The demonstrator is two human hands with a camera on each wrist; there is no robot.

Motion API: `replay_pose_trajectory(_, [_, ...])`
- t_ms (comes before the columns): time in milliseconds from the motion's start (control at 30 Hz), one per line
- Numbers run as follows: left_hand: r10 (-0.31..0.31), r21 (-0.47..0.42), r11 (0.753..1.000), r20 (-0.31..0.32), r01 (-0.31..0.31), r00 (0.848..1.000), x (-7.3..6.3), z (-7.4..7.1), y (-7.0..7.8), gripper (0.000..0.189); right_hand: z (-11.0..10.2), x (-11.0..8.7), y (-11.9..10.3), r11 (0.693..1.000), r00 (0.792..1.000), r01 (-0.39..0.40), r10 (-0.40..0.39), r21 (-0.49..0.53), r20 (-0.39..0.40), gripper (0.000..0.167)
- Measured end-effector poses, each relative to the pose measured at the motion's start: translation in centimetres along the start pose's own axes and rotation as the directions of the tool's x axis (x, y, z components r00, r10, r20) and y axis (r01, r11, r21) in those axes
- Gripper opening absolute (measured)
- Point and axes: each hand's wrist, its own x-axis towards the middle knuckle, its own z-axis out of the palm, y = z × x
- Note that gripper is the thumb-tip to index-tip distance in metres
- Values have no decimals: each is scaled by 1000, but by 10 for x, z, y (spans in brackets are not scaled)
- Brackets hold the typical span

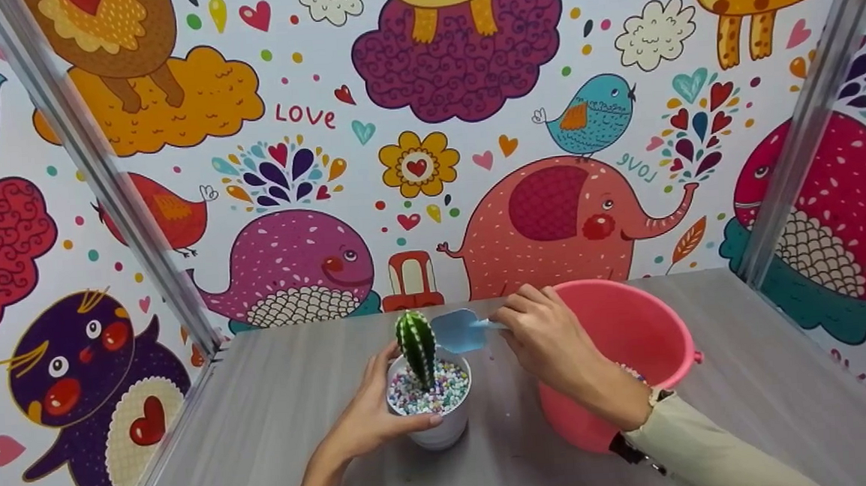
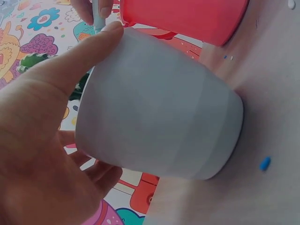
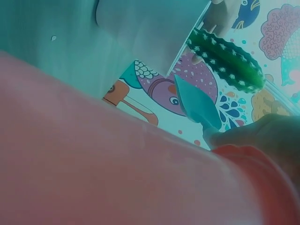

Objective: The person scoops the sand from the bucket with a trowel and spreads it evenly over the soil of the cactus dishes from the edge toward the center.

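A white flower pot [image 1: 438, 432] stands on the table, filled with small multicoloured pebbles [image 1: 445, 387]. A green ribbed cactus [image 1: 417, 349] rises upright from them. My left hand [image 1: 372, 412] grips the pot from the left, thumb along the near side of the rim and fingers behind, as the left wrist view also shows around the pot wall [image 2: 154, 103]. In my right hand [image 1: 543, 330] is the handle of a small light-blue shovel [image 1: 459, 330]. Its blade hangs over the pot's far right rim, beside the cactus; the right wrist view shows the blade [image 3: 194, 101] tilted toward the rim.
A pink bucket [image 1: 667, 326] stands right of the pot, under my right forearm, with some pebbles [image 1: 631, 371] showing inside. A blue pebble [image 2: 265, 163] lies loose on the grey table [image 1: 263, 419]. Printed cartoon walls and metal posts [image 1: 801, 115] enclose the back and sides.
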Motion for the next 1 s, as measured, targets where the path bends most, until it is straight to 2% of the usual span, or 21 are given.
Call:
replay_pose_trajectory(500, [-9, -19, 1000, 10, 9, 1000, 2, -1, 1, 124, -11, -7, 12, 999, 998, -41, 40, -29, -45, 26])
replay_pose_trajectory(600, [8, -15, 1000, 11, -8, 1000, 1, -2, 1, 124, -16, -11, 15, 998, 997, -57, 56, -20, -50, 29])
replay_pose_trajectory(767, [15, -18, 1000, 15, -15, 1000, 0, -1, 0, 125, -26, -22, 22, 985, 987, -161, 160, 61, 21, 33])
replay_pose_trajectory(867, [2, -16, 1000, 20, -2, 1000, 0, -1, -1, 125, -35, -30, 28, 964, 967, -247, 239, 96, 83, 34])
replay_pose_trajectory(1000, [15, 3, 1000, 12, -15, 1000, 0, -2, -1, 126, -49, -41, 40, 940, 940, -328, 313, 96, 138, 33])
